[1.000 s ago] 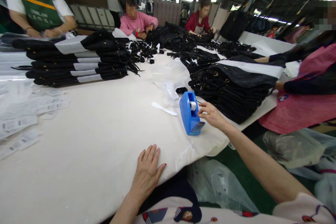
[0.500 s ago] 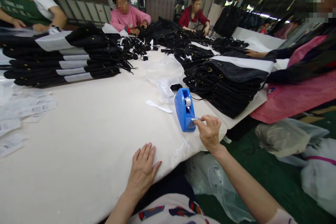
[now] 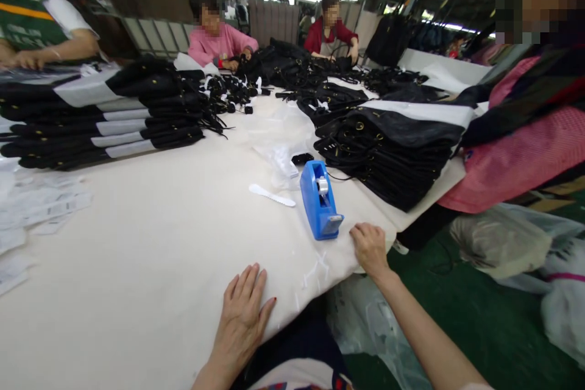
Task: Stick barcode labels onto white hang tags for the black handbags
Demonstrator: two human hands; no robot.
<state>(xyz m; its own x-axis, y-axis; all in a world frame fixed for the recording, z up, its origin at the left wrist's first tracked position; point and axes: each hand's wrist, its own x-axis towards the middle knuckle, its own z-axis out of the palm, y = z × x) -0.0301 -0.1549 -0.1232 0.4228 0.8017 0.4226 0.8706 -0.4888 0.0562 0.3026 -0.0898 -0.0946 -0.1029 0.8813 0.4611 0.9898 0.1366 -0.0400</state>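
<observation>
My left hand (image 3: 243, 311) lies flat on the cream-covered table (image 3: 150, 268), fingers stretched out, holding nothing. Just right of the blue tape dispenser (image 3: 315, 210), my right hand (image 3: 371, 250) is down by the table edge with its fingers curled together. Whatever may be between those fingertips is too small or hidden to make out. A small roll of tape (image 3: 322, 186) sits in the dispenser, which stands upright and apart from both hands. White strips (image 3: 316, 271) lie on the cloth between my hands. Left of the dispenser rests a white serrated plastic strip (image 3: 273, 195).
Stacked black bags (image 3: 393, 152) lie at the right, with another black stack (image 3: 105, 116) at the left. Printed labels (image 3: 46, 207) spread along the left side. Clear plastic (image 3: 278, 158) lies behind the dispenser. Several co-workers surround the table; plastic sacks (image 3: 503, 244) stand on the floor.
My right hand has come away from the dispenser's cutting edge and dropped slightly right, toward the table edge. The left hand still lies flat. The whole view has shifted a little.
</observation>
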